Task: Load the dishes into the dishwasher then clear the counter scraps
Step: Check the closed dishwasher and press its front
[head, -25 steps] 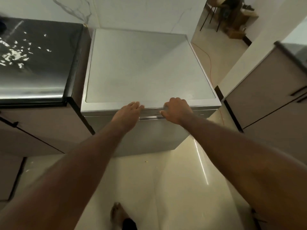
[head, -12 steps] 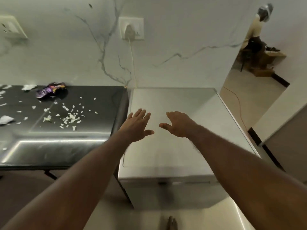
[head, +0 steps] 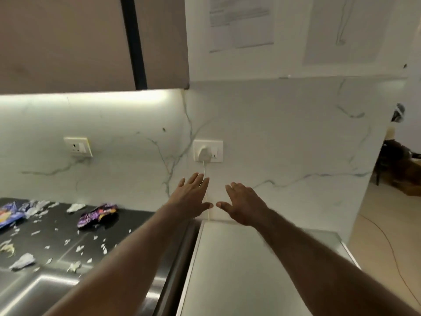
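Two hands are hovering over the far end of the dishwasher [head: 250,270]. The left hand [head: 190,197] and the right hand [head: 242,205] are both spreading their fingers flat, holding nothing, with the thumbs nearly meeting. The dishwasher's steel top is showing below them. Its door is lying out of view and no dishes are showing anywhere, so I am guessing the loading is over and the scraps come next.

Those scraps [head: 77,248] are lying scattered across the black desk [head: 57,226] to the left, with a purple wrapper [head: 96,215] near the wall and another wrapper [head: 6,216] at the far left edge.

To do this well, the person should be lifting the wrappers and bigger torn pieces first. Then one flat hand should be sweeping the small flecks toward the desk's front edge into the other, cupped hand, working away from the gap beside the dishwasher so nothing is dropping down it. The white cord [head: 204,169] from the plug [head: 204,153] is running just behind the left hand, and keeping clear of it seems wise.
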